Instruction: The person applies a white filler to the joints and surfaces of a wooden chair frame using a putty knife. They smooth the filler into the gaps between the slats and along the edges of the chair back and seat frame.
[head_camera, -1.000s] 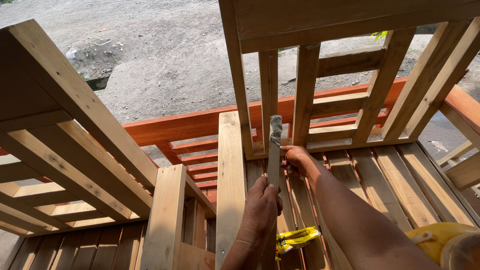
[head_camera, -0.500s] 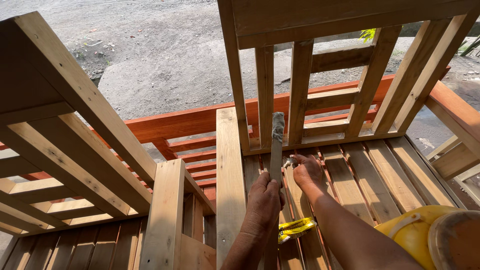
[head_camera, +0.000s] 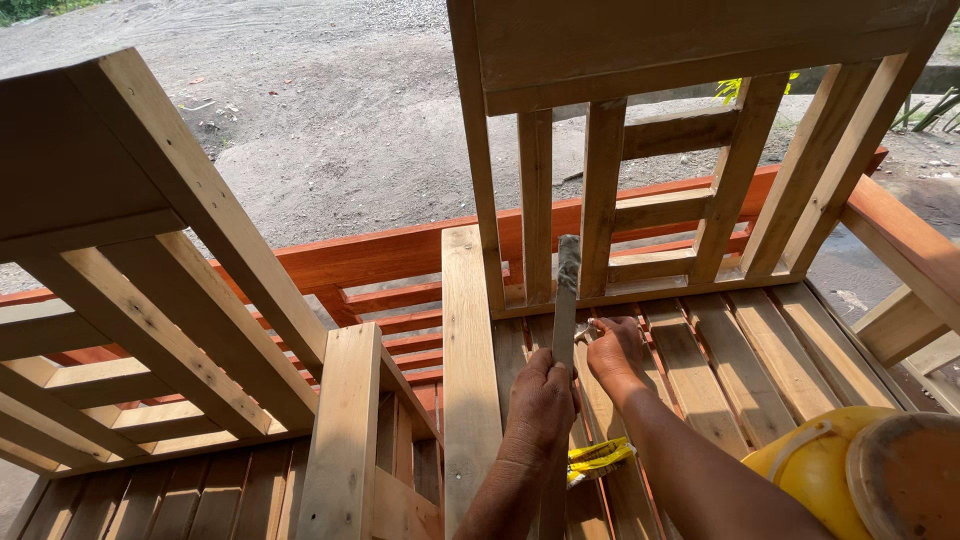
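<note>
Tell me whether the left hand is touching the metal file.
Touching. The head view shows the left hand with its fingers wrapped around the lower part of the upright metal file.

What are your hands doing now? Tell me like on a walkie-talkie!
Left hand gripping flat metal tool, blade up. Right hand pressed on seat slats beside it. Yellow hard hat near right forearm, nothing blocking.

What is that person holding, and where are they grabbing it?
The left hand grips a long grey flat tool by its lower end. The right hand rests on a seat slat; whether it holds anything cannot be told.
</note>
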